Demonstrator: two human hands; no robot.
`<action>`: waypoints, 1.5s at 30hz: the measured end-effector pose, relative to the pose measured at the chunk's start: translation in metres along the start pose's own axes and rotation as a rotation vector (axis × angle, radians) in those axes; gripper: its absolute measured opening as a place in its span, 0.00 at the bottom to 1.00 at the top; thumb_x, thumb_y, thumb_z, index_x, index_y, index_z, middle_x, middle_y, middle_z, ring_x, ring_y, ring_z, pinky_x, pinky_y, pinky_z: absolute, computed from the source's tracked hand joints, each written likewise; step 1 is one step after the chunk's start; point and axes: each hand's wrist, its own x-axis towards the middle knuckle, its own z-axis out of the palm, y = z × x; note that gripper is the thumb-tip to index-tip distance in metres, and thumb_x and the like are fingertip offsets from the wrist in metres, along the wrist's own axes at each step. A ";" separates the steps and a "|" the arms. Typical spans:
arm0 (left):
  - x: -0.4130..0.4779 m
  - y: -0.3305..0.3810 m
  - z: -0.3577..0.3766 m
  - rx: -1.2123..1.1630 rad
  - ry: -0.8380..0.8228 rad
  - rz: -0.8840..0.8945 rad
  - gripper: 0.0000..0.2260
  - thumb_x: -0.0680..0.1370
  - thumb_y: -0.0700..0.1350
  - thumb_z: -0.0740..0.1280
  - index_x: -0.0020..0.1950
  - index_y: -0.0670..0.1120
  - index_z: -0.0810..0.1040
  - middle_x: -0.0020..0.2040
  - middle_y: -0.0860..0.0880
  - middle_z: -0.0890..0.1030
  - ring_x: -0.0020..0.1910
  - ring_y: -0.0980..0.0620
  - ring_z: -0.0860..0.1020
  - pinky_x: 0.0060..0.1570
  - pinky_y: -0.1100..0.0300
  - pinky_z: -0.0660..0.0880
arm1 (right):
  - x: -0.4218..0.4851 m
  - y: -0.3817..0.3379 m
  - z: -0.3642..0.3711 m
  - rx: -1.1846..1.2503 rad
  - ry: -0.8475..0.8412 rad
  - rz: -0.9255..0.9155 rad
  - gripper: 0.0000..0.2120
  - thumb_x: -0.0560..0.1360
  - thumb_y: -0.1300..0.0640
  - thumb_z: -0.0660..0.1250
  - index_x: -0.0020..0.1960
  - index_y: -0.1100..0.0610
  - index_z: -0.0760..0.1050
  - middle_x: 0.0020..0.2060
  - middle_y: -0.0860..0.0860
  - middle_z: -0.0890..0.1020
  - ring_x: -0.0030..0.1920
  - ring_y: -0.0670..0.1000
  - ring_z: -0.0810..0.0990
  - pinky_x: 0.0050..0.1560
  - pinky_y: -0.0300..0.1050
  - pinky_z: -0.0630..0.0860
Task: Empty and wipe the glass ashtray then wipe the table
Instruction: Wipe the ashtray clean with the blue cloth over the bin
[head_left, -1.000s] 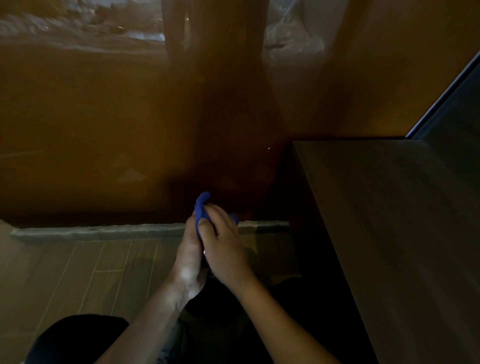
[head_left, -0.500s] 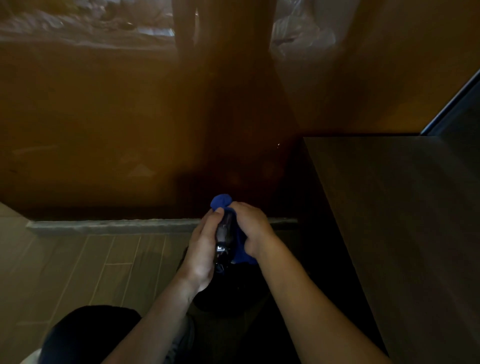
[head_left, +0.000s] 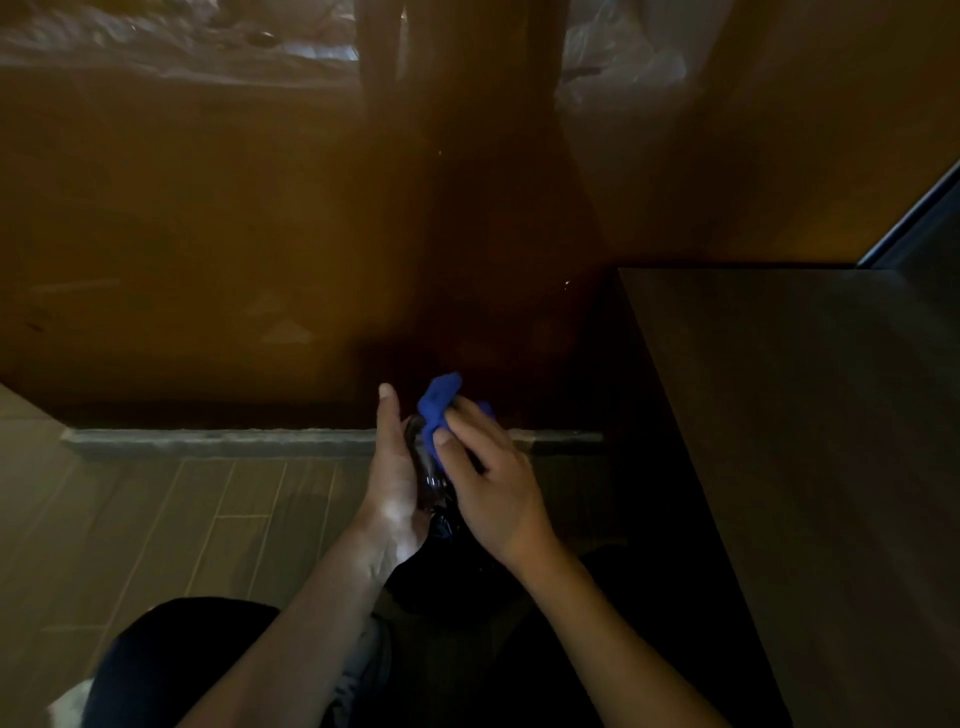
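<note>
- cloth (head_left: 439, 402): strong royal blue, plain, no print.
- glass ashtray (head_left: 423, 467): clear, reads dark, with small white glints.
- table (head_left: 805, 415): dark brown, faint straight wood grain.
- floor (head_left: 182, 519): grey-brown planks, staggered, with thin pale seams.
- sill strip (head_left: 218, 441): dull grey, speckled.
- wall panel (head_left: 208, 234): amber-orange, deepening to dark brown at centre.
- trousers (head_left: 171, 660): black.
- sheeting (head_left: 613, 67) at top: whitish, with crumpled highlights.

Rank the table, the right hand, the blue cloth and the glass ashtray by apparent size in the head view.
1. table, by far the largest.
2. right hand.
3. blue cloth and glass ashtray: both are mostly covered and only small parts show, so they are too close to rank.
</note>
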 end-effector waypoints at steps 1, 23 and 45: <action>0.002 -0.001 -0.004 0.002 -0.002 -0.001 0.43 0.78 0.76 0.51 0.62 0.42 0.87 0.61 0.37 0.86 0.59 0.42 0.86 0.59 0.47 0.78 | -0.005 0.003 0.000 -0.081 -0.037 -0.068 0.19 0.84 0.46 0.59 0.74 0.44 0.73 0.77 0.41 0.68 0.78 0.41 0.60 0.80 0.47 0.58; -0.010 -0.001 0.017 0.036 -0.031 0.061 0.33 0.78 0.70 0.56 0.58 0.41 0.78 0.54 0.44 0.80 0.49 0.50 0.83 0.57 0.56 0.77 | 0.034 -0.020 -0.002 0.319 -0.083 0.476 0.17 0.81 0.44 0.58 0.53 0.54 0.79 0.45 0.56 0.81 0.46 0.56 0.81 0.49 0.51 0.76; 0.009 -0.010 -0.002 -0.175 0.356 0.143 0.21 0.83 0.62 0.60 0.56 0.46 0.80 0.42 0.47 0.78 0.38 0.48 0.79 0.39 0.54 0.77 | -0.001 -0.005 0.044 0.545 0.036 0.735 0.18 0.86 0.45 0.53 0.60 0.50 0.80 0.54 0.53 0.85 0.55 0.52 0.83 0.62 0.53 0.78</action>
